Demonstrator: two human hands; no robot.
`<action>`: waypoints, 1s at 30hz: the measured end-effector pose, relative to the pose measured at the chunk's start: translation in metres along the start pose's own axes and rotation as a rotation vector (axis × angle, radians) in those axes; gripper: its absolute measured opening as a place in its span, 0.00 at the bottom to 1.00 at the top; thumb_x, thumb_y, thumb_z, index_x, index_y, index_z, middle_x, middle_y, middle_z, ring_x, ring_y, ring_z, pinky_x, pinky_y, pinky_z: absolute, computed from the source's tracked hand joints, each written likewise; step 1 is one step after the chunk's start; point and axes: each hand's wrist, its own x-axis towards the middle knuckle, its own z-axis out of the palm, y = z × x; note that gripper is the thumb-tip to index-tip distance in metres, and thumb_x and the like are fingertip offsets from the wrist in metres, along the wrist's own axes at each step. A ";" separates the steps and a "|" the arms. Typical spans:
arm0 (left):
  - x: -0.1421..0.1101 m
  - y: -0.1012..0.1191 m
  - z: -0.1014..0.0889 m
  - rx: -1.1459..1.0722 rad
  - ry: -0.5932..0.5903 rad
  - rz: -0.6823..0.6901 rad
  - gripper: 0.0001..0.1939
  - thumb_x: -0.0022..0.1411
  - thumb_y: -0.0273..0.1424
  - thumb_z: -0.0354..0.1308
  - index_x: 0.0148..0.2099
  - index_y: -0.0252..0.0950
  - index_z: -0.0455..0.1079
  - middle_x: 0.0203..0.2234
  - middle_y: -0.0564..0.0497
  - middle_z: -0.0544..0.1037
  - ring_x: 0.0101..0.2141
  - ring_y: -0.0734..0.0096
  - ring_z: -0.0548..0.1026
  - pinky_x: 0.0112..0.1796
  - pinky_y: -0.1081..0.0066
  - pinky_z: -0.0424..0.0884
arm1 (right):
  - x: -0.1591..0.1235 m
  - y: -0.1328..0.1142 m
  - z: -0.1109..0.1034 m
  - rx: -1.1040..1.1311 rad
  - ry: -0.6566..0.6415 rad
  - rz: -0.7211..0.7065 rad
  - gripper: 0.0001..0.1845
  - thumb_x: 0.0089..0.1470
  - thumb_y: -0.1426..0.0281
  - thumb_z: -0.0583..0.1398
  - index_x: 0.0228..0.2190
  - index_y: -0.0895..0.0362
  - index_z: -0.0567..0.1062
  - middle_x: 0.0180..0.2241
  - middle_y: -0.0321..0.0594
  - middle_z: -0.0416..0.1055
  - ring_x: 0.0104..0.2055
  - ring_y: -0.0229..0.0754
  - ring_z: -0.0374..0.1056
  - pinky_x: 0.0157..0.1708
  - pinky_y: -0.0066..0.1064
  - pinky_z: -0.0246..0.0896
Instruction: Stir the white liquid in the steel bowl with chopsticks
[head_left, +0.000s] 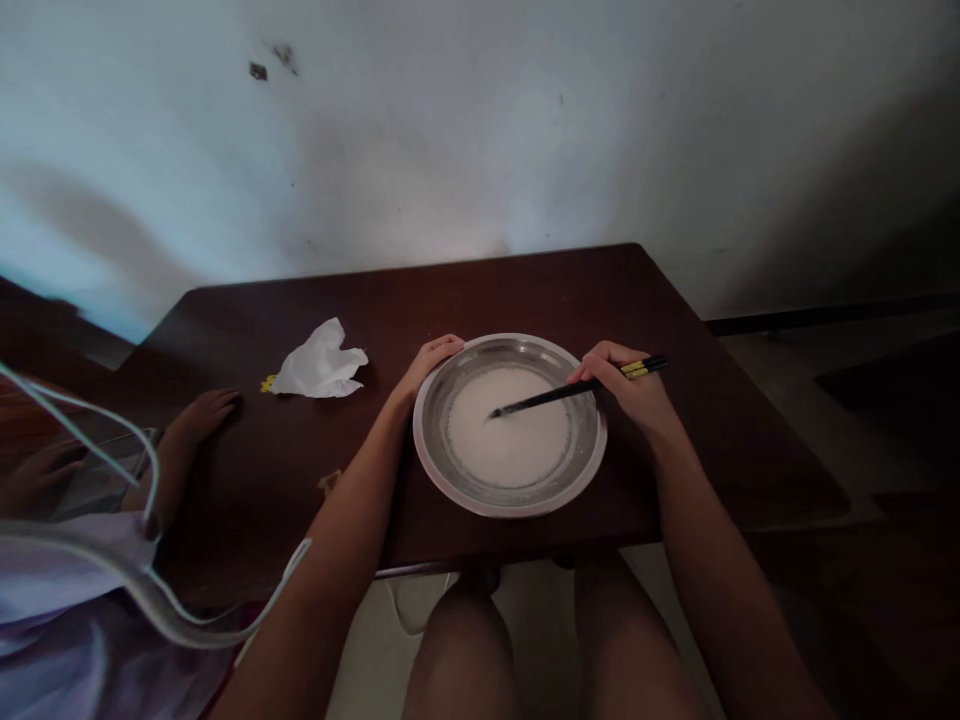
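Note:
A round steel bowl [442, 465] with a wide rim sits on the dark wooden table [300, 470] in front of me. It holds a pale white liquid [517, 445]. My left hand [429, 362] rests on the bowl's far left rim, fingers curled over the edge. My right hand [626, 385] is closed on a pair of black chopsticks [555, 396] with yellow bands near the top. Their tips dip into the white liquid near the middle of the bowl.
A crumpled white tissue [321, 363] lies on the table left of the bowl. Another person's hand [201, 412] rests on the table at the left, with a pale sleeve and white cable [150, 590] below it. A white wall stands behind the table.

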 end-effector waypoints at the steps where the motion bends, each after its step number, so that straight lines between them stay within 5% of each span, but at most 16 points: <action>1: 0.000 -0.001 0.000 -0.003 -0.001 -0.001 0.15 0.44 0.40 0.62 0.27 0.33 0.68 0.19 0.56 0.68 0.22 0.78 0.64 0.25 0.76 0.59 | 0.000 0.000 0.000 -0.003 0.034 -0.010 0.15 0.55 0.67 0.60 0.19 0.55 0.72 0.22 0.34 0.75 0.28 0.36 0.70 0.33 0.29 0.63; 3: 0.001 -0.002 -0.001 -0.002 -0.010 0.002 0.15 0.45 0.40 0.62 0.27 0.33 0.68 0.19 0.56 0.68 0.22 0.79 0.63 0.25 0.76 0.59 | 0.000 0.001 -0.001 0.022 0.080 -0.017 0.16 0.56 0.67 0.59 0.18 0.55 0.71 0.20 0.33 0.73 0.26 0.35 0.69 0.31 0.29 0.62; 8: 0.002 -0.003 -0.002 0.029 -0.019 0.029 0.13 0.47 0.39 0.60 0.28 0.33 0.68 0.19 0.55 0.68 0.21 0.78 0.64 0.24 0.76 0.59 | 0.000 0.000 -0.001 0.009 -0.037 0.012 0.14 0.55 0.68 0.60 0.18 0.55 0.72 0.22 0.34 0.75 0.28 0.36 0.70 0.32 0.29 0.63; 12: 0.000 -0.002 -0.001 0.009 -0.020 0.009 0.13 0.46 0.39 0.61 0.28 0.33 0.68 0.19 0.56 0.68 0.21 0.78 0.64 0.24 0.76 0.59 | 0.000 -0.001 -0.001 0.042 0.070 -0.002 0.16 0.56 0.67 0.59 0.17 0.55 0.71 0.19 0.33 0.72 0.25 0.35 0.68 0.31 0.29 0.62; 16: 0.000 0.000 0.000 -0.004 -0.010 0.005 0.14 0.45 0.39 0.62 0.28 0.33 0.68 0.19 0.56 0.69 0.22 0.78 0.64 0.25 0.77 0.60 | -0.001 -0.001 -0.001 0.036 -0.043 0.016 0.15 0.55 0.67 0.60 0.18 0.55 0.71 0.21 0.34 0.74 0.27 0.36 0.70 0.31 0.29 0.62; 20: 0.001 -0.001 -0.001 0.005 -0.014 0.007 0.13 0.46 0.39 0.61 0.28 0.33 0.68 0.19 0.55 0.68 0.22 0.78 0.64 0.24 0.77 0.59 | -0.001 0.000 -0.002 0.055 0.086 -0.003 0.17 0.56 0.67 0.59 0.17 0.55 0.70 0.19 0.32 0.72 0.25 0.34 0.68 0.31 0.28 0.61; 25: 0.002 -0.003 -0.001 0.002 -0.015 -0.001 0.13 0.47 0.39 0.61 0.28 0.34 0.67 0.19 0.56 0.68 0.21 0.78 0.63 0.24 0.76 0.58 | -0.001 0.000 -0.002 0.013 -0.039 0.014 0.15 0.55 0.65 0.60 0.18 0.55 0.72 0.22 0.34 0.74 0.27 0.36 0.70 0.33 0.30 0.63; 30: 0.000 -0.001 -0.001 0.046 -0.025 0.030 0.13 0.48 0.39 0.60 0.28 0.34 0.67 0.19 0.55 0.67 0.21 0.77 0.64 0.24 0.75 0.59 | -0.001 -0.001 -0.002 0.032 0.053 0.018 0.19 0.55 0.61 0.59 0.17 0.55 0.70 0.19 0.34 0.72 0.25 0.37 0.69 0.31 0.31 0.63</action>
